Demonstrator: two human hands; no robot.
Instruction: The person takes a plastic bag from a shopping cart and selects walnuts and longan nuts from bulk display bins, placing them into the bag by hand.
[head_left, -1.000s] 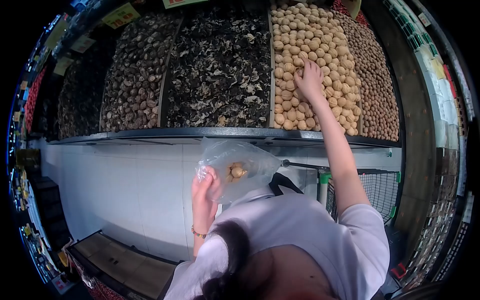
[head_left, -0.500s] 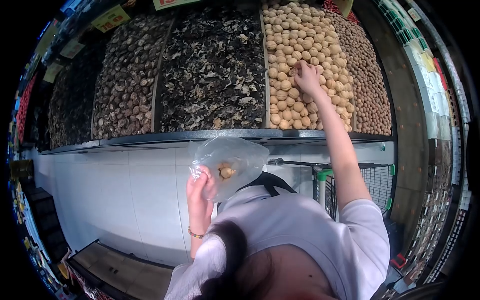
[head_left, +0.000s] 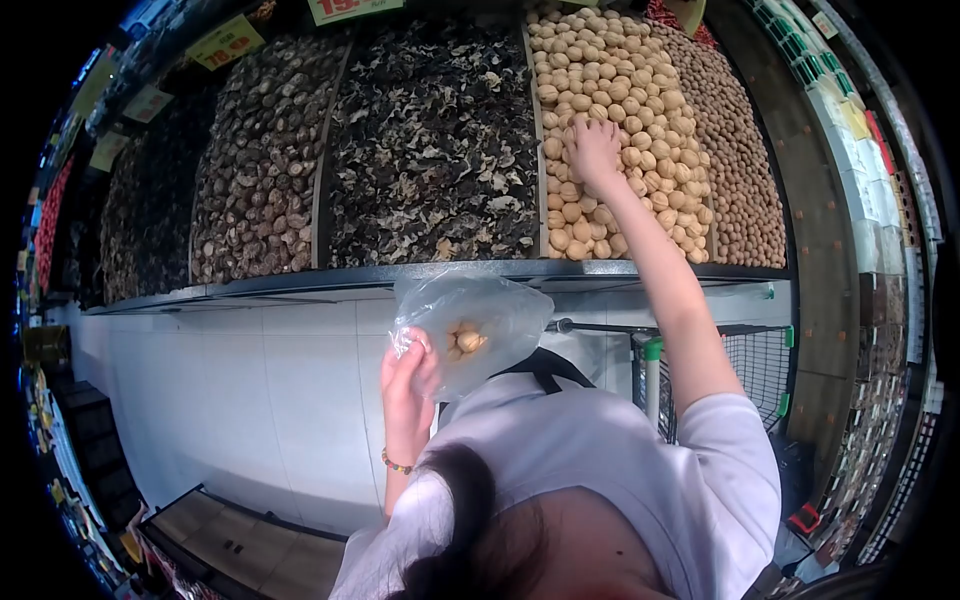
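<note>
My left hand [head_left: 408,377] is closed on the edge of a clear plastic bag [head_left: 510,318], which hangs open below the bin's front edge. Several walnuts [head_left: 467,341] lie inside the bag. My right hand [head_left: 597,152] rests on the heap of pale walnuts [head_left: 640,95], fingers bent down over the nuts near the bin's left divider. Its fingertips are partly hidden among the nuts, so whether it grips one cannot be made out.
Left of the walnuts are a bin of black dried fungus [head_left: 435,140] and one of dried mushrooms [head_left: 265,170]. Small brown nuts [head_left: 735,140] fill the bin at right. A wire cart [head_left: 755,365] stands below, and a low wooden-topped stand [head_left: 240,540] is at the lower left.
My right hand has shifted slightly left over the walnuts, its fingers now lower on the heap. My left hand still holds the bag.
</note>
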